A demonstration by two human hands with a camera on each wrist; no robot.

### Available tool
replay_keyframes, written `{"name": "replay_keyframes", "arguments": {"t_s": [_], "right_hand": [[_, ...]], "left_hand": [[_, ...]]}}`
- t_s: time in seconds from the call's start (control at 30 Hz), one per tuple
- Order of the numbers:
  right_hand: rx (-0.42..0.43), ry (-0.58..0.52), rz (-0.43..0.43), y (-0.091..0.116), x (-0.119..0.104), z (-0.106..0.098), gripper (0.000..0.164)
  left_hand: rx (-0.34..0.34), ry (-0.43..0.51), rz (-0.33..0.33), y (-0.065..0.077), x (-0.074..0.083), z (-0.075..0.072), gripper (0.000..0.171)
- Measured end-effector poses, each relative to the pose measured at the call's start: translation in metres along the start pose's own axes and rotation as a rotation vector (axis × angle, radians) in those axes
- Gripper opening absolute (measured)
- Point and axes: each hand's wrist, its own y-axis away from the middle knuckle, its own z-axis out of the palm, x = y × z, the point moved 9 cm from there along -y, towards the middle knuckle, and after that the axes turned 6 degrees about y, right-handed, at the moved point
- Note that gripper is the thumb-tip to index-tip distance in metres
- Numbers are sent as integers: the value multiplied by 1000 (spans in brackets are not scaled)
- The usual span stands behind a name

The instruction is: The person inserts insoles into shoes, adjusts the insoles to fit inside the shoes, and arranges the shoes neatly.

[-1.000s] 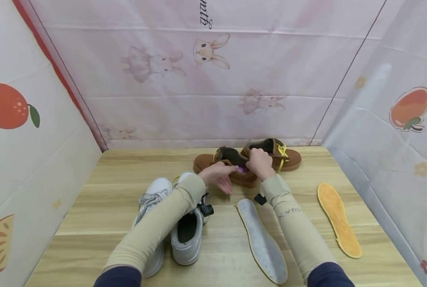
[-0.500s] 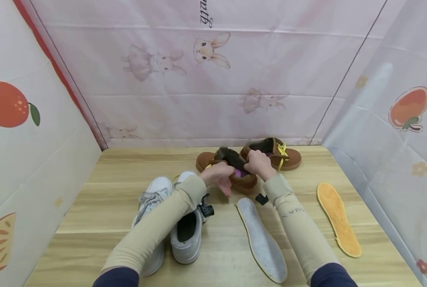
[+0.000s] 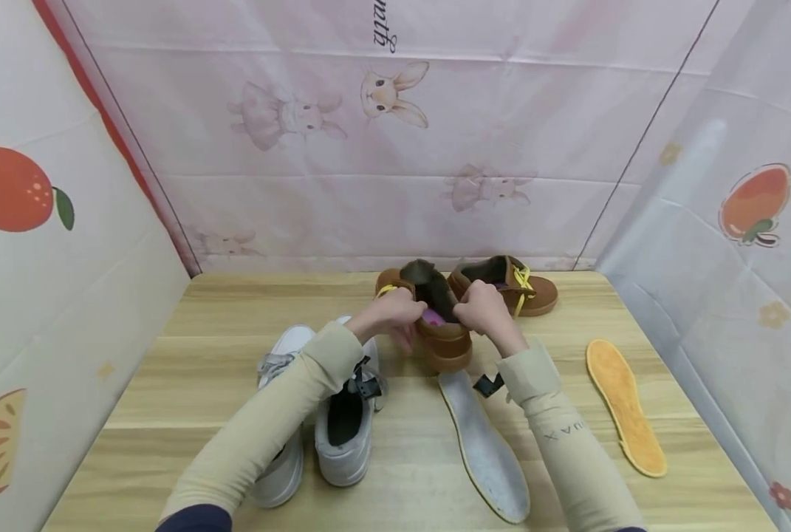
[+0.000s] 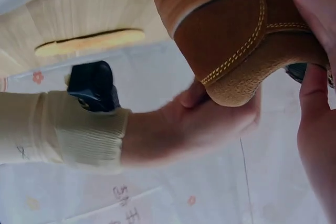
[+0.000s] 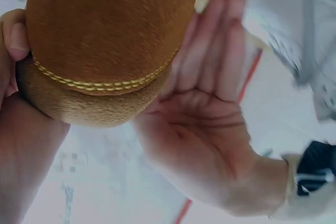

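Note:
A brown shoe (image 3: 443,341) with yellow laces is held by both hands at the back of the table, heel towards me. My left hand (image 3: 395,310) has its thumb at the opening and its fingers along the outer side; in the right wrist view those fingers (image 5: 212,51) look nearly straight. With curled fingers, my right hand (image 3: 483,307) grips the opposite edge of the collar near the heel. A purple lining or insole (image 3: 433,318) shows inside the shoe. The second brown shoe (image 3: 540,294) sits just behind to the right, toe pointing right.
White sneakers (image 3: 345,462) stand to the left, partly under my left forearm. A grey insole (image 3: 488,451) lies in front of the held shoe, and an orange insole (image 3: 624,406) lies at the right. Printed cloth walls (image 3: 342,222) border the wooden table (image 3: 189,369).
The held brown shoe has turned, its toe swinging away from me and its heel towards me. My left hand has shifted slightly left along with it; my right hand stays near the heel.

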Motion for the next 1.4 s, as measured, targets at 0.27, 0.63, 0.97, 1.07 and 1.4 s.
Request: {"name": "replay_keyframes", "arguments": {"t_s": [0.27, 0.63, 0.97, 1.07, 1.4], "right_hand": [[43, -107, -24, 28, -15, -15, 31], [75, -182, -68, 77, -34, -15, 37], [96, -334, -44, 128, -37, 14, 38], [125, -368, -34, 141, -35, 23, 38], [175, -450, 78, 170, -18, 57, 31]], "left_hand": [[67, -234, 200, 26, 24, -15, 44], [156, -292, 339, 77, 23, -11, 42], [187, -292, 392, 117, -3, 13, 38], [206, -298, 402, 122, -10, 22, 37], [405, -285, 427, 137, -31, 46, 30]]}}
